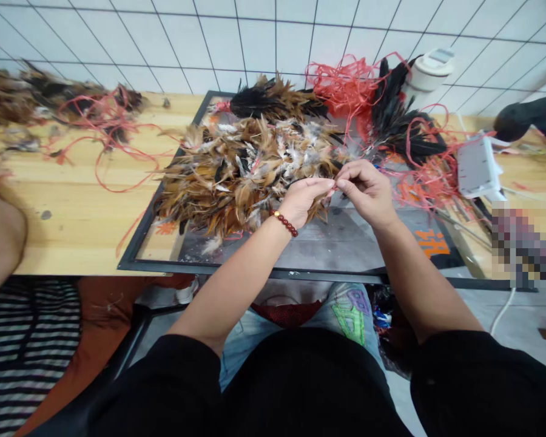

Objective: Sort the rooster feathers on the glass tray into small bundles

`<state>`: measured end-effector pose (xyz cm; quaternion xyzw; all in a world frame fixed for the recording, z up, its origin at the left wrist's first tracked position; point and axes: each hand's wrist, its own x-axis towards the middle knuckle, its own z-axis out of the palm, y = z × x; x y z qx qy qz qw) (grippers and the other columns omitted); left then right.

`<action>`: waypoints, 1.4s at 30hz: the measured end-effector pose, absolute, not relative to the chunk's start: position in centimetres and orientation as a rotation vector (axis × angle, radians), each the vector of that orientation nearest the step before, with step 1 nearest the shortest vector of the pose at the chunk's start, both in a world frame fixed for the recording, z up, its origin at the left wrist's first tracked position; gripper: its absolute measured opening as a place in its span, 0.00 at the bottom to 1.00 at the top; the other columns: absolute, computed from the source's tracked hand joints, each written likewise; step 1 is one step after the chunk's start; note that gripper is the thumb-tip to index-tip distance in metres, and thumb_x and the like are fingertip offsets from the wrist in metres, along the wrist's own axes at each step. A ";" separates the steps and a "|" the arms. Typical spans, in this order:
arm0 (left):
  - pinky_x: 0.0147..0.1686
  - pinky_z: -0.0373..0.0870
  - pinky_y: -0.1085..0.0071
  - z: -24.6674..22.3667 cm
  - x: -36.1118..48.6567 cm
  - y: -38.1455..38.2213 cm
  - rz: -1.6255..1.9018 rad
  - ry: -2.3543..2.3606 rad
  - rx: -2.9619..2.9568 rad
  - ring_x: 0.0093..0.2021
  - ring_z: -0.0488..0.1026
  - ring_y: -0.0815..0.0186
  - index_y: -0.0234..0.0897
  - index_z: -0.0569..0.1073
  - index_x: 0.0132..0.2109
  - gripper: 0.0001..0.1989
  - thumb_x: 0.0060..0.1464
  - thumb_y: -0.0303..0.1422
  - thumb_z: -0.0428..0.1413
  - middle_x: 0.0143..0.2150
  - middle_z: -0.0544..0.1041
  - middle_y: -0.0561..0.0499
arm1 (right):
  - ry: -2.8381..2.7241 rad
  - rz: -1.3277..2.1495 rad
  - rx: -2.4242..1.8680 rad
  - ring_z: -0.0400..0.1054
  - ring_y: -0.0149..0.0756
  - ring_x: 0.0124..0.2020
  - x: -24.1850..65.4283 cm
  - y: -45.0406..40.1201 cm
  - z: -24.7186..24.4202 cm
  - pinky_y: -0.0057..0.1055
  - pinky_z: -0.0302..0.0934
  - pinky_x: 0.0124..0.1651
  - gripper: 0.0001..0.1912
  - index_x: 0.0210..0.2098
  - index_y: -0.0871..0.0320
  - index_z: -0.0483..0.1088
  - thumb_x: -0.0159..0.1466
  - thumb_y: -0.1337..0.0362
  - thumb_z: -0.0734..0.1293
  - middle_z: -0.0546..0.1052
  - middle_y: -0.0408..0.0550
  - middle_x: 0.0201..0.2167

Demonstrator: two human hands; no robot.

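Meeting at the fingertips, our left hand (pixel 303 199) and right hand (pixel 368 193) are both drawn narrow in a pinch; a speck of red (pixel 333 189) shows there, too small for us to name. The brown feathers (pixel 236 188) lie just beside and beneath our left hand, heaped over the left half of the board (pixel 323 243). Between our forearms (pixel 236 285) we see the board's grey surface run down to its black front edge (pixel 327 277), which our arms cross. Farther back, a white tub (pixel 425 76) stands near the tiled wall (pixel 236 36), its contents hidden from us. Red string (pixel 341 91) and black feathers (pixel 386 115) lie between it and the brown heap, crowding our back edge. To our right, a white box (pixel 477 167) stands beside more string; at far left, another person's arm (pixel 2 237) juts over the table (pixel 86 224).
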<state>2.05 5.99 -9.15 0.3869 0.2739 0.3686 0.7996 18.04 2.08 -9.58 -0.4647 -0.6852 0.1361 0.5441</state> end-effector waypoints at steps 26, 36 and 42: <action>0.39 0.70 0.72 -11.6 2.5 6.5 1.407 0.831 1.785 0.35 0.74 0.69 0.36 0.73 0.34 0.04 0.58 0.29 0.57 0.34 0.78 0.51 | -1.085 1.036 -1.077 0.69 0.29 0.25 16.9 2.0 -9.7 0.29 0.67 0.30 0.18 0.35 0.55 0.76 0.50 0.54 0.79 0.76 0.42 0.26; 0.42 0.70 0.70 -12.1 1.8 7.0 1.430 0.795 2.156 0.38 0.74 0.67 0.38 0.77 0.34 0.07 0.60 0.28 0.55 0.36 0.78 0.50 | -0.997 1.276 -1.176 0.68 0.27 0.23 17.4 2.0 -9.4 0.26 0.66 0.27 0.19 0.28 0.60 0.77 0.45 0.53 0.81 0.79 0.46 0.26; 0.42 0.70 0.69 -12.2 1.9 7.3 1.362 0.787 2.137 0.38 0.75 0.67 0.38 0.78 0.34 0.07 0.59 0.28 0.56 0.35 0.79 0.50 | -1.039 1.222 -1.175 0.64 0.24 0.22 17.8 2.2 -9.6 0.23 0.61 0.26 0.20 0.27 0.59 0.74 0.44 0.54 0.81 0.76 0.42 0.24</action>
